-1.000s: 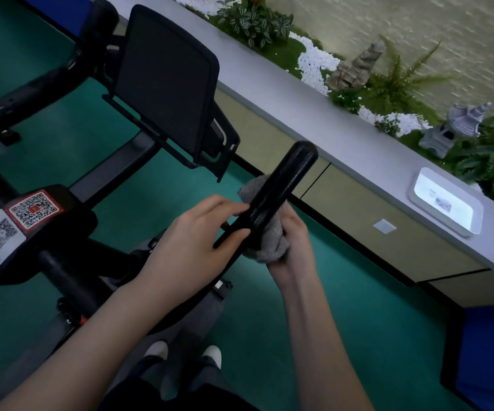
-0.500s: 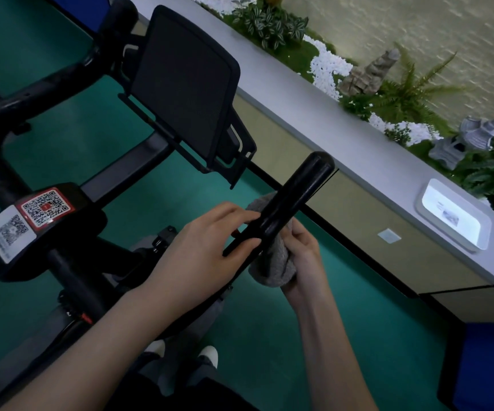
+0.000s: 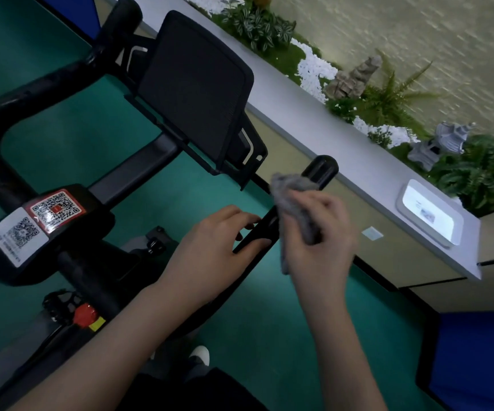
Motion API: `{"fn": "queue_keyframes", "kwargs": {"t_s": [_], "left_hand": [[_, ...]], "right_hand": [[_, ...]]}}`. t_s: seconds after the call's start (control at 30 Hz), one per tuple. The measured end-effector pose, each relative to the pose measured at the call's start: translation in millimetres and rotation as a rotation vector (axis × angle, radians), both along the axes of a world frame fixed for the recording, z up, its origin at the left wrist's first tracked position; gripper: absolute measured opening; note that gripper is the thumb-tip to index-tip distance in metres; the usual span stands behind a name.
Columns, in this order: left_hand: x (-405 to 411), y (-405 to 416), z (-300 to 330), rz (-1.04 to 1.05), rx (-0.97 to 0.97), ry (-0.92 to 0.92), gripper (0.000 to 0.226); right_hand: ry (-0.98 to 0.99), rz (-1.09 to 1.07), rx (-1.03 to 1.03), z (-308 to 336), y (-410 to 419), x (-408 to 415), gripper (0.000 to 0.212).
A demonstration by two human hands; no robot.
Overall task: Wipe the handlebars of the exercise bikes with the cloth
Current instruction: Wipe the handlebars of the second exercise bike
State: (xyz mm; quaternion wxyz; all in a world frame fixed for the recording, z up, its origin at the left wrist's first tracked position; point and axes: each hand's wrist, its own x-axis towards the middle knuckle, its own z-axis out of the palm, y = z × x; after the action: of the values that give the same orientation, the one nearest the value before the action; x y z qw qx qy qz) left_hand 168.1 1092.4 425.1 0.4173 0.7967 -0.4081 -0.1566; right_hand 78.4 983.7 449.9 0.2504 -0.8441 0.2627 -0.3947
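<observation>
Bike [image 3: 71,232] fills the left and middle of my view, its black frame running far to the dark screen [image 3: 192,93], with a grey ledge [image 3: 343,143] of plants and stones along the right. The right bar [image 3: 318,170] sticks up toward that ledge, and that is the one I am working on. The left bar [image 3: 32,93] curves away far to the left with nothing on it, so I judge it is not yet wiped, and no other bike shows here at all. My guess is that the job is early: one grip under way, the rest of this bike and any others left to do.

My right hand [image 3: 320,235] has its fingers curled round the cloth [image 3: 293,209] and presses it against the right bar, just below the bar's rounded tip. The cloth is bunched, one end poking out far of my fingers and one hanging near. My left hand [image 3: 210,247] lies on the same bar just nearer to me, fingers nearly straight and close together, touching the bar and steadying it, not gripping. It holds nothing.
</observation>
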Motion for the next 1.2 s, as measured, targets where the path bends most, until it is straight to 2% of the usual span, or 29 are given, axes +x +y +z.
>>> {"fn": "queue_keyframes", "kwargs": {"t_s": [0.2,0.4,0.53,0.73,0.97,1.2], "left_hand": [[12,11,0,-0.023,0.0,0.052,0.054],[23,19,-3,-0.08,0.017,0.072,0.049],[28,20,-5,-0.118,0.005,0.097,0.043],[35,13,-8,-0.148,-0.013,0.128,0.041],[38,0,-6,-0.202,-0.029,0.128,0.041],[38,-16,1,-0.197,-0.056,0.127,0.045]], "right_hand": [[0.183,-0.005,-0.007,6,17,19,0.023],[0.355,-0.062,0.004,7,32,33,0.018],[0.503,-0.14,-0.111,5,35,39,0.016],[0.426,-0.239,-0.191,6,30,50,0.023],[0.373,-0.35,-0.245,33,-5,67,0.021],[0.394,-0.296,-0.204,41,-11,61,0.024]]}}
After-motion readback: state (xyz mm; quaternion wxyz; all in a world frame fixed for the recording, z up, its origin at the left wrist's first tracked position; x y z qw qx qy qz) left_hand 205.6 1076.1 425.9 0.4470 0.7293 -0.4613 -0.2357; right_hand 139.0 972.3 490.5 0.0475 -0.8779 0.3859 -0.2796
